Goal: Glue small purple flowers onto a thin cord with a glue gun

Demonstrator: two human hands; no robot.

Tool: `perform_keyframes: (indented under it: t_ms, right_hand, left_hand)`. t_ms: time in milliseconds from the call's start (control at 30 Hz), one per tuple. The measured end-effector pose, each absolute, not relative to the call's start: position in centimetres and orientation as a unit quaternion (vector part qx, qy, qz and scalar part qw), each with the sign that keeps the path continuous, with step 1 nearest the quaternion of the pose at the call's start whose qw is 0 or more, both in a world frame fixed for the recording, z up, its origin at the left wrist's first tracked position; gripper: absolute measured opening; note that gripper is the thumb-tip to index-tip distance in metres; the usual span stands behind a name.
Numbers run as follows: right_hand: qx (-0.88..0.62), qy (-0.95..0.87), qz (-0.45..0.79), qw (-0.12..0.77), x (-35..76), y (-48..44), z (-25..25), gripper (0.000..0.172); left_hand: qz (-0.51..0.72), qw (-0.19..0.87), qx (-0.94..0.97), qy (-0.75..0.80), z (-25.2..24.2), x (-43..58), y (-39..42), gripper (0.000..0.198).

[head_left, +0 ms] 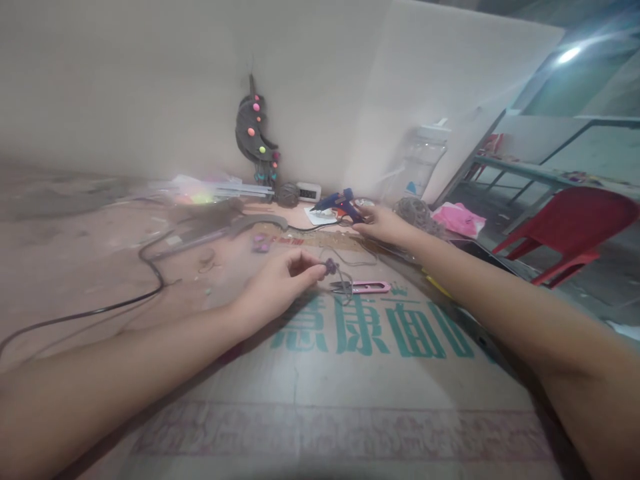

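Note:
My left hand [280, 280] pinches a small purple ornament [331, 267] with a thin grey cord trailing from it, just above the cardboard sheet [350, 373]. Pink thread snips [361, 287] lie on the cardboard right beside that ornament. My right hand [383, 223] reaches far forward and is closed on the handle of a blue hot glue gun [340, 202], which rests near a white paper scrap [320, 216] by the wall.
A black cable [150, 260] snakes over the left of the worktop. A dark crescent decoration with coloured beads [256, 137] leans on the wall. A twine ball [287, 194], a white clock [309, 192], a clear jar [417, 167], pink plastic [459, 219] and a red chair [570, 227] stand around.

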State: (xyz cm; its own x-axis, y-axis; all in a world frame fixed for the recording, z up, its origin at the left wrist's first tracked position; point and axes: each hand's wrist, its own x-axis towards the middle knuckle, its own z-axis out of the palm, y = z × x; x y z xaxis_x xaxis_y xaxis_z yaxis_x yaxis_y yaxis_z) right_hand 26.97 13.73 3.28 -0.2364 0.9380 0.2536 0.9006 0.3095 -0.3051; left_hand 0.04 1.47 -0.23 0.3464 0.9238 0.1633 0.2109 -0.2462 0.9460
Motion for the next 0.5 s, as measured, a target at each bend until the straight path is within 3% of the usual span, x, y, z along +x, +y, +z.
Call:
perform_keyframes:
  t_ms: [500]
  right_hand:
    - [-0.616,-0.755,0.075,0.212,24.1,18.9,2.0,0.045]
  left_hand:
    - [0.382,0.462,0.678,0.425,-0.2,0.2,1.4,0.024]
